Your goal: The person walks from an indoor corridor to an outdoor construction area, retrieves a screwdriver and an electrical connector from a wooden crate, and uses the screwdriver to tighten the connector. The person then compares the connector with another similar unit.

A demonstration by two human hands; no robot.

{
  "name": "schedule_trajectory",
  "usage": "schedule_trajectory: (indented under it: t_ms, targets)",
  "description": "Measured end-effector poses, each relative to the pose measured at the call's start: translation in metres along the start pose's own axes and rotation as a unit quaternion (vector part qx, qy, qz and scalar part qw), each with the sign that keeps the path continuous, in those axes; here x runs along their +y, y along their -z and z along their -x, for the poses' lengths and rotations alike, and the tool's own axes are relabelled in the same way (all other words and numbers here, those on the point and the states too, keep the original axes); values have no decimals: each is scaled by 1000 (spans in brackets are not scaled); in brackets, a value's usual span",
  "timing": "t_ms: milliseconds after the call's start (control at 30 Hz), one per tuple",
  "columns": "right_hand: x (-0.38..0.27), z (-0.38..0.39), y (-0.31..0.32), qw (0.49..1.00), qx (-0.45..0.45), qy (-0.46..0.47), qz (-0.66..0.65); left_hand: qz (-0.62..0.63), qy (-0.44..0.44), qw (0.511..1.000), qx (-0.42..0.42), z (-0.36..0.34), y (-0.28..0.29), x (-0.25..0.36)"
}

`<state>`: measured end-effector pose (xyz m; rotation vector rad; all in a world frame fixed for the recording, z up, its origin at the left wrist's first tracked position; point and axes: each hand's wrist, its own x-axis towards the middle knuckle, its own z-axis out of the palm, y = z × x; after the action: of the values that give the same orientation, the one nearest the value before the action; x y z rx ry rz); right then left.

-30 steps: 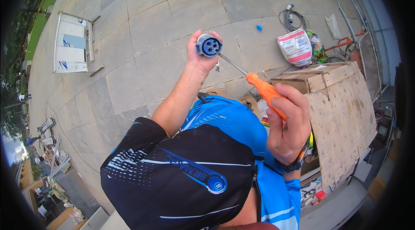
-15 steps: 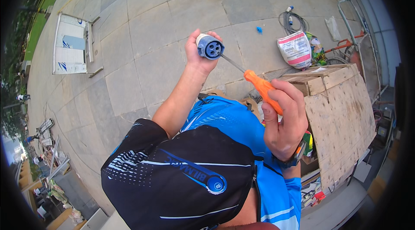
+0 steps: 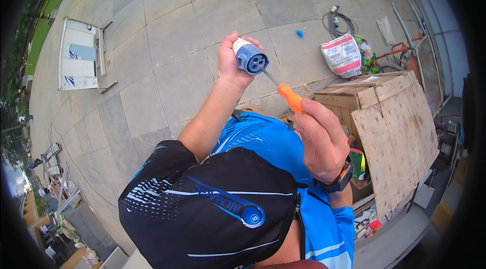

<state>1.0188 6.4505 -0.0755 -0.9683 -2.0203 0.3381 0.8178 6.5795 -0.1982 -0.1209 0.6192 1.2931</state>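
Observation:
My left hand (image 3: 234,65) is closed around a blue and white round industrial power connector (image 3: 249,57). Its blue face with several round holes is turned toward me. My right hand (image 3: 322,140) grips the orange handle of a screwdriver (image 3: 290,98), the palm end hidden by my fingers. The metal shaft points up and left, and its tip meets the lower edge of the connector's face; I cannot tell whether it sits inside a hole.
At right stands a wooden crate (image 3: 349,92) with a leaning plywood sheet (image 3: 397,147). Beyond it are a white and red sack (image 3: 341,56), a coiled grey cable (image 3: 344,23) and a metal-framed cart (image 3: 412,21). A small blue piece (image 3: 299,33) lies on the paving. White panels (image 3: 78,59) lie at left.
The connector has tilted and shifted slightly right and down. My right hand has moved left with the screwdriver, bringing its tip from the connector's rim onto its face.

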Motion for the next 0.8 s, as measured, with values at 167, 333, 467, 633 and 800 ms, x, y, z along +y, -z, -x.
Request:
schedule_trajectory:
  t_ms: [167,333,467,633,800]
  targets:
    - [10,5,-6,993,-3,-110,-31,-6,-43,999,16,4,-7,1]
    - [12,21,-9,665,25,-443,-601,-11,-85,996,9,6,-7,-4]
    - [21,27,-4,684,-55,-459,-565,-36,-95,995,19,8,-7,-12]
    - [31,27,6,920,-374,-114,14,-132,-63,988,42,8,-1,-9]
    - [42,44,-8,927,-226,-232,-190,-121,-92,988,23,-1,-1,-10]
